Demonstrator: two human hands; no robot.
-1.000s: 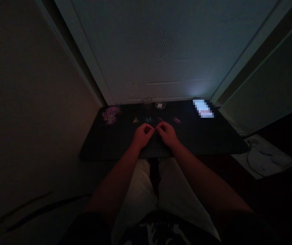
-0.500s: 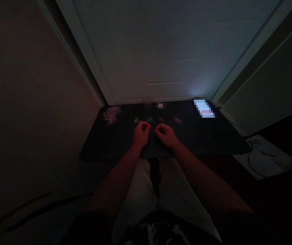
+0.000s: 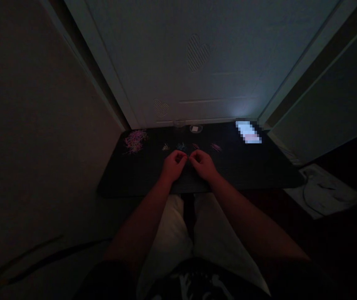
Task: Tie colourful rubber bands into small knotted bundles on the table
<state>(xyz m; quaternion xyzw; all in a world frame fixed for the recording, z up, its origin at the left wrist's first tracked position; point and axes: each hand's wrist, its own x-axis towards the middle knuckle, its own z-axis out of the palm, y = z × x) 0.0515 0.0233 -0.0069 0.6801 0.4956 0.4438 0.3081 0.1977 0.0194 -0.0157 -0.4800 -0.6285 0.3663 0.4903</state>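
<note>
Over the middle of a dark table (image 3: pixel 243 166), my left hand (image 3: pixel 174 164) and my right hand (image 3: pixel 202 164) are pinched, fingertips almost touching. Whatever lies between the fingertips is too small and dark to make out. Just beyond the fingers is a row of small heaps of thin coloured strands: a pale heap (image 3: pixel 166 147), a blue-green heap (image 3: pixel 181 146), a pinkish heap (image 3: pixel 196 146) and a pink heap (image 3: pixel 216 147). A bigger tangle of mixed pink and purple strands (image 3: pixel 135 141) lies at the table's far left.
A small clear dish (image 3: pixel 196 128) with a white square stands at the back edge, beside a faint clear container (image 3: pixel 180 123). A glowing, pixelated screen (image 3: pixel 248 132) lies at the back right. A white door (image 3: pixel 166 62) rises behind the table.
My left hand has moved slightly right, bringing its fingertips closer to those of my right hand. My right hand has hardly moved. The heaps look the same.
</note>
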